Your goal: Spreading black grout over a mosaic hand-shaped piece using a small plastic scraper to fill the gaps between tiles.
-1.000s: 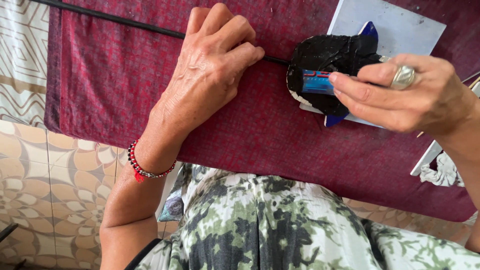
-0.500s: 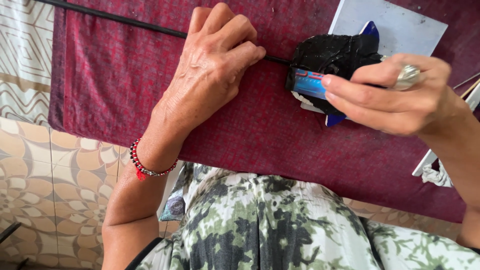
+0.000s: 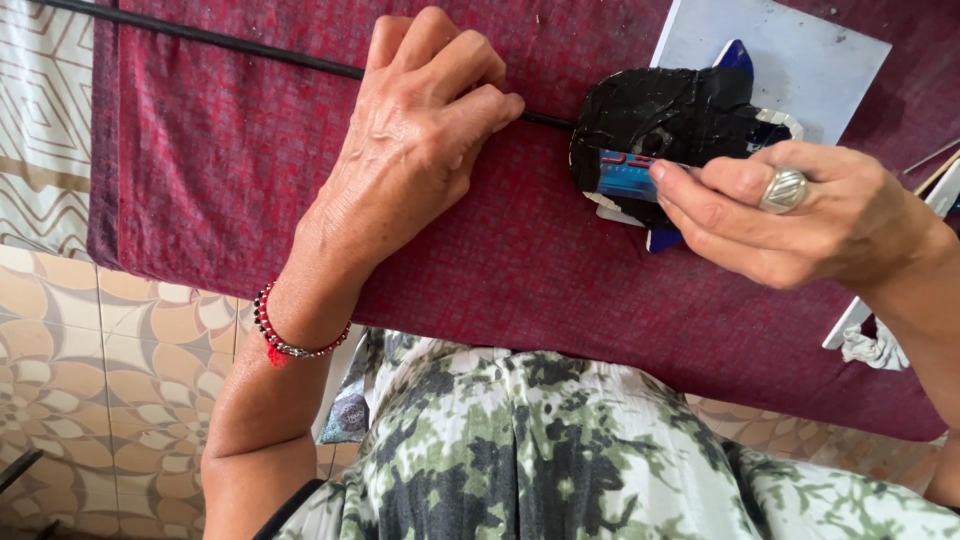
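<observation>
- Maroon cloth (image 3: 520, 290) covers the worktop, and on it, toward one o'clock, lies a black moulded piece (image 3: 665, 115) resting half on a pale grey sheet (image 3: 800, 60).
- That black piece looks light and stiff, with a somewhat crumpled, brittle-looking surface; its outer rim seems the safest place to take hold.
- Right hand (image 3: 810, 215), ringed, reaches in from three o'clock, its grip narrow, thumb and forefinger pinching a small blue card (image 3: 625, 170) against the piece.
- Left hand (image 3: 415, 160) lies knuckles-up at eleven o'clock, fingers curled shut over a thin black rod (image 3: 200, 38) that runs across the cloth, wrist bent down toward a beaded bracelet (image 3: 275, 335).
</observation>
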